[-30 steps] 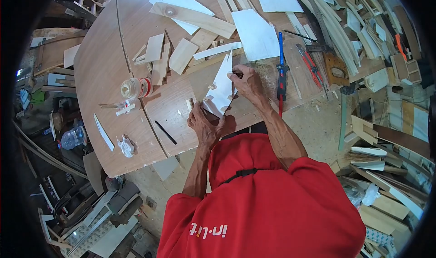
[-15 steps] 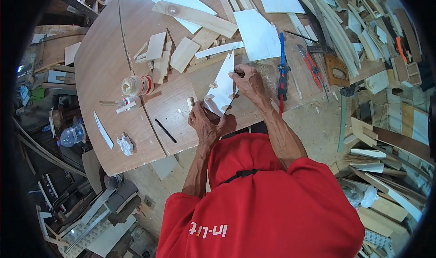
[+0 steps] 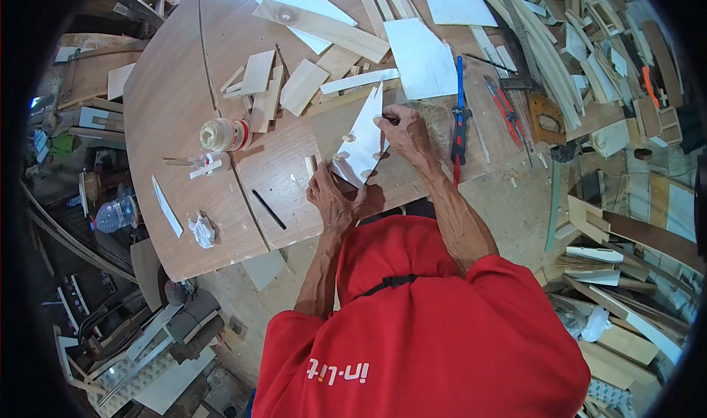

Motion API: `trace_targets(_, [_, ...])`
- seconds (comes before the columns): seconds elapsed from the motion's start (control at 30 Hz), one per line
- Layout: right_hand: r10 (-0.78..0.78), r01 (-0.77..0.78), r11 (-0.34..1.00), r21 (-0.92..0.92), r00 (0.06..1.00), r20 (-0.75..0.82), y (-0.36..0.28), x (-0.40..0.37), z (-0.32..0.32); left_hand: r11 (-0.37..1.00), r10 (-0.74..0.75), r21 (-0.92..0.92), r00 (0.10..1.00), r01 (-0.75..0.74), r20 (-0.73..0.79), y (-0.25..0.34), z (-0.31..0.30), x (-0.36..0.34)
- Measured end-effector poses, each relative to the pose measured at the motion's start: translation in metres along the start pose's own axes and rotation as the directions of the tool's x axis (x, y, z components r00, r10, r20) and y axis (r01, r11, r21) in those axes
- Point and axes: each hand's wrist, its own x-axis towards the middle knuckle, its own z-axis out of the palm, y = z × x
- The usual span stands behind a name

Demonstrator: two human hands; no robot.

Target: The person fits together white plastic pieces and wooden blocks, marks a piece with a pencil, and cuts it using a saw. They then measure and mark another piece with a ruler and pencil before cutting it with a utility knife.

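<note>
A white tapered panel (image 3: 363, 139) with small wooden blocks on its face stands tilted over the near edge of the table. My left hand (image 3: 335, 197) grips its lower left end, thumb and fingers at the edge. At the upper right edge, the fingers of my right hand (image 3: 403, 132) are pinched together; a small dark gap shows below them. A small wood strip (image 3: 311, 169) lies just left of my left hand. Farther left is a black pen (image 3: 269, 209) on the tabletop.
On the table (image 3: 173, 101) are a glue jar (image 3: 224, 134), wood offcuts (image 3: 305, 86), white panels (image 3: 420, 57) and crumpled paper (image 3: 202, 230). To the right lie a blue-and-red tool (image 3: 460, 116), red-handled pliers (image 3: 504, 112) and a handsaw (image 3: 547, 117). Stacked timber (image 3: 618, 219) fills the right side.
Both hands keep their places on the white panel, with only a tiny shift. The whole view has turned slightly.
</note>
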Motion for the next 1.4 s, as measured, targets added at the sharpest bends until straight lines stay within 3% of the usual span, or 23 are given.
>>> trace_targets(0.57, [-0.059, 0.059, 0.998, 0.001, 0.997, -0.045, 0.015, 0.01, 0.003, 1.0, 0.013, 0.0, 1.0, -0.013, -0.028, -0.004, 0.005, -0.002])
trace_targets(0.87, [0.115, -0.115, 0.986, 0.124, 0.993, 0.006, 0.006, 0.009, -0.005, 0.999, 0.037, 0.038, 0.998, -0.035, -0.042, -0.014, 0.015, -0.005])
trace_targets(1.07, [-0.133, 0.136, 0.989, 0.067, 0.99, -0.043, 0.005, 0.012, -0.01, 0.996, 0.079, -0.038, 0.987, -0.085, -0.137, -0.004, -0.003, -0.009])
trace_targets(1.13, [-0.173, 0.172, 0.985, 0.019, 0.977, 0.127, -0.005, 0.015, -0.019, 0.992, 0.119, -0.009, 0.975, -0.123, -0.188, -0.001, -0.015, -0.005])
trace_targets(1.2, [-0.175, 0.178, 0.984, 0.005, 0.964, 0.199, -0.022, 0.013, -0.024, 0.991, 0.108, -0.058, 0.984, -0.118, -0.142, 0.003, -0.029, 0.004])
trace_targets(1.23, [-0.177, 0.187, 0.982, -0.01, 0.946, 0.27, -0.029, 0.013, -0.025, 0.962, 0.059, -0.259, 0.99, -0.09, -0.128, 0.007, -0.034, 0.012])
trace_targets(1.27, [-0.18, 0.19, 0.982, -0.011, 0.945, 0.273, -0.033, 0.013, -0.024, 0.962, 0.056, -0.259, 0.99, -0.089, -0.132, 0.011, -0.037, 0.024])
trace_targets(1.3, [-0.206, 0.212, 0.977, 0.022, 0.919, 0.335, -0.037, 0.014, -0.021, 0.824, -0.132, -0.549, 0.99, 0.139, 0.052, 0.014, -0.039, 0.038])
trace_targets(1.33, [-0.234, 0.231, 0.971, 0.055, 0.889, 0.393, -0.041, 0.014, -0.019, 0.567, -0.244, -0.735, 0.928, 0.371, 0.281, 0.018, -0.042, 0.05])
trace_targets(1.37, [-0.236, 0.234, 0.971, 0.054, 0.889, 0.392, -0.044, 0.015, -0.018, 0.395, -0.284, -0.818, 0.903, 0.417, 0.323, 0.025, -0.044, 0.057])
trace_targets(1.4, [-0.255, 0.26, 0.964, 0.049, 0.862, 0.439, -0.047, 0.016, -0.017, 0.394, -0.281, -0.82, 0.904, 0.415, 0.323, 0.021, -0.04, 0.063])
